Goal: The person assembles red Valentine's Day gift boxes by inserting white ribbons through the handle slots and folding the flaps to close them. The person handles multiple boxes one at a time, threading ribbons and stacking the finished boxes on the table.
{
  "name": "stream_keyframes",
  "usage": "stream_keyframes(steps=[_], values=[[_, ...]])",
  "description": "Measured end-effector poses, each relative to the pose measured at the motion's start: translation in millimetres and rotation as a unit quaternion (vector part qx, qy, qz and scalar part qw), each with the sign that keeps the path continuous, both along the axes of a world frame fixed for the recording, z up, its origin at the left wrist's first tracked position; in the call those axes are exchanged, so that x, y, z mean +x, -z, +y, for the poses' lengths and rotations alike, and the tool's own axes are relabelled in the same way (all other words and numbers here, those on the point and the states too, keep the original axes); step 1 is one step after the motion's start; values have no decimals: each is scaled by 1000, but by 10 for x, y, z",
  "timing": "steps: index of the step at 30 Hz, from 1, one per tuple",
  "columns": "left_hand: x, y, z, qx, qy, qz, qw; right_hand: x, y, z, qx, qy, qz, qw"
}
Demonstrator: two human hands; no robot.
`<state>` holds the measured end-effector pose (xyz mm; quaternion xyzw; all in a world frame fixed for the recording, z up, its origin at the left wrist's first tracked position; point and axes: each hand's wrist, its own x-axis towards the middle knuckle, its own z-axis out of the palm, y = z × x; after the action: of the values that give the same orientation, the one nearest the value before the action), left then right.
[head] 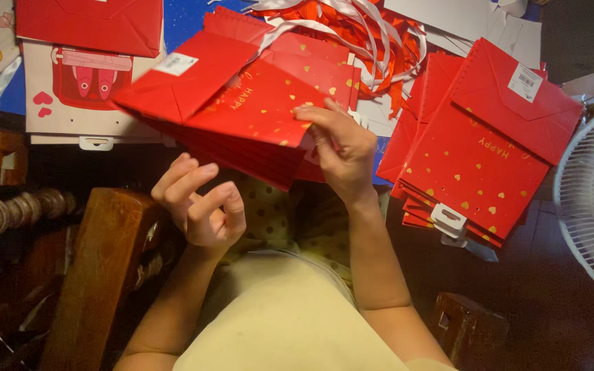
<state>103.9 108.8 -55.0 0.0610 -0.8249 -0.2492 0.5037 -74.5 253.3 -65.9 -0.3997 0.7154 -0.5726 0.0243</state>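
- My right hand (342,148) pinches the red gift bag (242,103) by one edge — it could slip.
- My left hand (201,203), below that bag, is loosely curled and empty — no support underneath.

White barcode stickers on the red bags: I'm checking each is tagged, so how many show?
2. One sticker is on the folded base of the bag held by the right hand; another is on the top bag of the right-side stack. Others may be hidden.
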Motion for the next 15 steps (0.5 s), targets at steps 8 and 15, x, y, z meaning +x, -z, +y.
stream_keyframes(steps=[8, 15], values=[[-197, 10, 35, 15, 52, -98, 994, 8, 115, -87, -382, -138, -392, 825], [-635, 167, 24, 75, 107, -254, 958, -6, 213, 55, -279, 49, -441, 852]])
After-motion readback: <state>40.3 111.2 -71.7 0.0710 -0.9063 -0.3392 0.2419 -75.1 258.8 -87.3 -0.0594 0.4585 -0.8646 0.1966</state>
